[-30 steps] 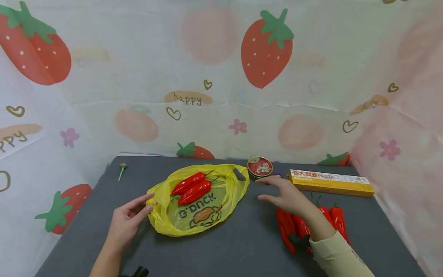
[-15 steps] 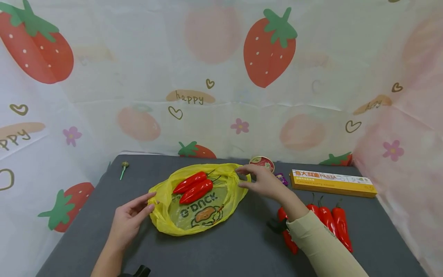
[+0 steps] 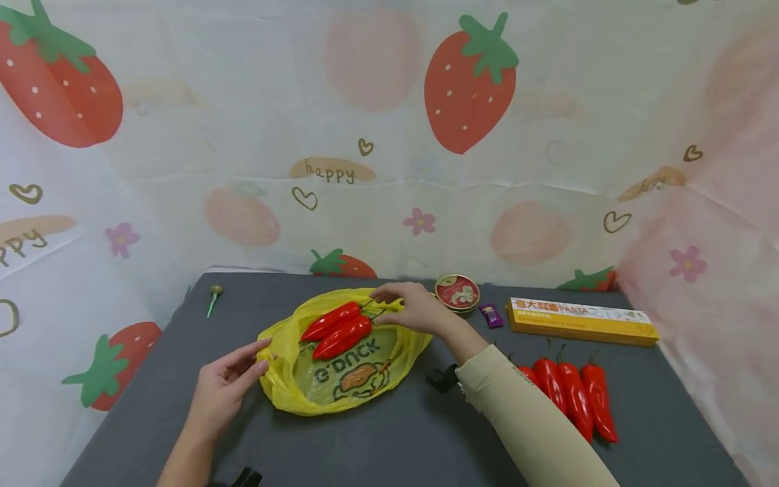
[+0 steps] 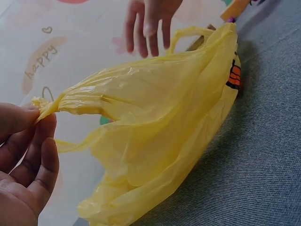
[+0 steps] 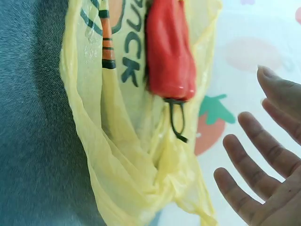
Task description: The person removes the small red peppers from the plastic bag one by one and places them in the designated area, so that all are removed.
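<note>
A yellow plastic bag (image 3: 282, 392) lies spread with its mouth up on the dark table. Two shiny red chili peppers (image 3: 343, 338) rest inside it; one red pepper (image 5: 171, 52) shows up close in the right wrist view. At the bag's left edge my left hand (image 3: 220, 389) pinches the plastic between thumb and fingers, which the left wrist view confirms at a twisted corner (image 4: 51, 106). Over the bag's far right side hovers my right hand (image 3: 420, 314), close to the pepper stems. Its fingers (image 5: 256, 134) are spread apart and hold nothing in the right wrist view.
Several more red peppers (image 3: 575, 399) lie to the right, partly behind my right sleeve (image 3: 517, 406). Behind them sits a yellow pasta box (image 3: 581, 331). A round red tin (image 3: 456, 294) and a purple-wrapped sweet (image 3: 491, 316) are near the back. A small green-stemmed item (image 3: 214, 294) lies far left.
My right hand has moved left, from beside the tin, past the bag's right handle, to over the bag. The left hand keeps its pinch on the bag, and the peppers stay put.
</note>
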The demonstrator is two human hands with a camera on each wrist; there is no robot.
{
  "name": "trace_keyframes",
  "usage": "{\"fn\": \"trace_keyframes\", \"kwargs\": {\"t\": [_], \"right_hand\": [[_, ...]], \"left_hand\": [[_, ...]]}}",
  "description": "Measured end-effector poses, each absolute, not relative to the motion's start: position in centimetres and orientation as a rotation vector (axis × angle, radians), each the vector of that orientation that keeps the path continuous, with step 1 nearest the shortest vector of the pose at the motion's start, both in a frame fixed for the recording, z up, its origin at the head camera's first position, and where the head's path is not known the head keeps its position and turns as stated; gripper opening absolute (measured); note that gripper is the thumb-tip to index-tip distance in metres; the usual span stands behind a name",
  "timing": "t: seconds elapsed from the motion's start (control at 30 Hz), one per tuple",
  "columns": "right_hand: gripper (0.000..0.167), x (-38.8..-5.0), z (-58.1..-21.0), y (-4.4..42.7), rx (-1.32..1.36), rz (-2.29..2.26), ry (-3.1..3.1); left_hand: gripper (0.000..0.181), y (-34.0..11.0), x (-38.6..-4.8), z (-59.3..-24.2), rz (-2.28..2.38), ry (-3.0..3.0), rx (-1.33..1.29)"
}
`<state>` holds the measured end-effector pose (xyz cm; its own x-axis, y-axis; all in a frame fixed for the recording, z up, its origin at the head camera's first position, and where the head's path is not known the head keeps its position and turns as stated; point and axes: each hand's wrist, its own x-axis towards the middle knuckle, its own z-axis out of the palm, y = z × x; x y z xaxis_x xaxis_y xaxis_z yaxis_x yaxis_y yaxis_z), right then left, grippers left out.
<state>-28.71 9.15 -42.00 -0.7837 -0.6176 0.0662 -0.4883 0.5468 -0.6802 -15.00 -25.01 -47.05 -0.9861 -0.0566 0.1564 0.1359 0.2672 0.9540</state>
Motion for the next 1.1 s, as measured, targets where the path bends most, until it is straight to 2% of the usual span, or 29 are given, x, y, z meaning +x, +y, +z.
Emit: {"fn": "trace_keyframes", "kwargs": {"t": [0.47,0.73,0.97,1.1], "right_hand": [[0.048,-30.9,-44.4,5.0,-0.794,-0.92,2.539],[0.048,-31.0,-45.4,3.8,-0.835,-0.7,2.571],[0.034,-30.6,-45.3,3.7,-0.874,-0.585,2.571],[0.035,-30.4,-45.0,3.9,-0.866,-0.628,2.536]], "left_hand": [[0.041,-25.0,-15.0,-46.8,-1.792,-2.415,-0.035],[0.041,-25.1,-14.8,-46.9,-1.799,-2.413,-0.035],[0.04,-25.1,-14.9,-46.9,-1.79,-2.406,-0.056],[0.041,-25.2,-14.9,-46.9,-1.803,-2.402,-0.048]]}}
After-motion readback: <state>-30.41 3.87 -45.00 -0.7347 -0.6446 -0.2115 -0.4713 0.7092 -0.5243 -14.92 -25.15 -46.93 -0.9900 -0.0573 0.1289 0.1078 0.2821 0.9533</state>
